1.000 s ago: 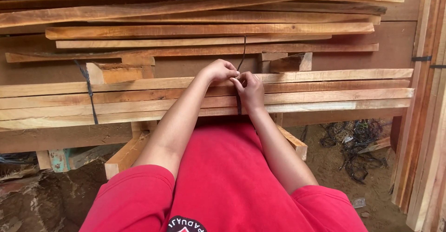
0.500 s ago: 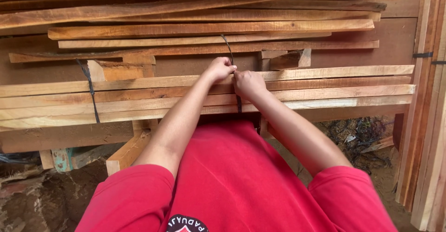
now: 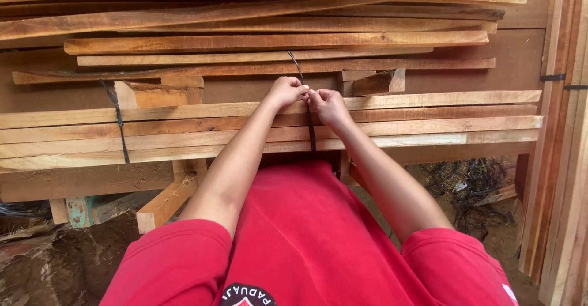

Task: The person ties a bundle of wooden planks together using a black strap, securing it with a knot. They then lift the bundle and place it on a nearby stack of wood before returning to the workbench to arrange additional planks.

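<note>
1. The bundle of planks (image 3: 429, 122) lay flat right in front of the person, its near edge running almost the full width of the view and ending square on the right, close to some upright boards (image 3: 563, 159) leaning there. Not much side room on that end.
2. Above the bundle sat a messier stack of long boards (image 3: 275, 39), ends staggered, with a dark gap between the two piles where a few short wood blocks (image 3: 373, 82) stuck out.
3. A black strap (image 3: 310, 125) went over the bundle's near edge roughly mid-length, its loose tail poking up past the hands. A second black strap (image 3: 119, 122) was wrapped round the planks well off to the left.
4. Both arms reached straight forward, elbows low, wrists nearly meeting on top of the bundle.
5. The left hand (image 3: 285, 91) was pinched shut on the strap just above the planks.
6. The right hand (image 3: 327, 105) was clenched on the same strap, knuckles touching the left.
7. Below the bundle there was open dirt floor (image 3: 37, 263) and a slanted timber leg (image 3: 165, 202).
</note>
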